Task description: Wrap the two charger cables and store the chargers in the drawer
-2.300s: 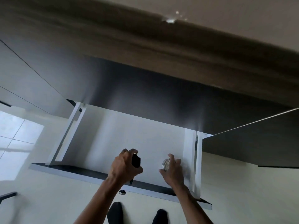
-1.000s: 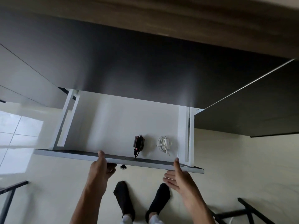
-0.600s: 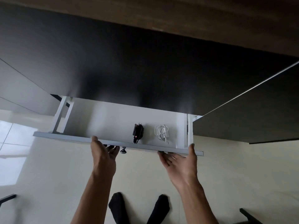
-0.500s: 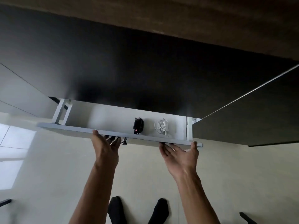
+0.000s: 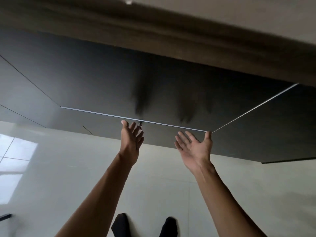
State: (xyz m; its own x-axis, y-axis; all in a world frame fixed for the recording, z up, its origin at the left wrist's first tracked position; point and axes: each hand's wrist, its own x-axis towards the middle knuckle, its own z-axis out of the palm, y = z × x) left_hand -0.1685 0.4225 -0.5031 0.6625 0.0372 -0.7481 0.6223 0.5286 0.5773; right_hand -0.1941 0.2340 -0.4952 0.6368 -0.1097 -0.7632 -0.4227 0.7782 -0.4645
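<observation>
The drawer front (image 5: 162, 134) is a dark grey panel, now flush with the cabinet, only a thin bright line along its top edge. Its small metal knob (image 5: 140, 127) shows beside my left fingers. My left hand (image 5: 131, 137) is open, fingers spread, at the drawer front by the knob. My right hand (image 5: 194, 148) is open, palm up, just in front of the panel's right end with the thumb near the corner. Neither hand holds anything. Both chargers are hidden inside the drawer.
A brown wooden countertop edge (image 5: 171, 36) overhangs the dark cabinet fronts (image 5: 273, 130). The floor (image 5: 68, 168) is glossy pale tile. My feet in black socks (image 5: 143, 226) stand below. A dark bar end (image 5: 5, 217) shows at the far left.
The drawer slid in from open to shut under both hands. The black and white chargers, seen lying inside, went out of sight. My hands have come off the front edge.
</observation>
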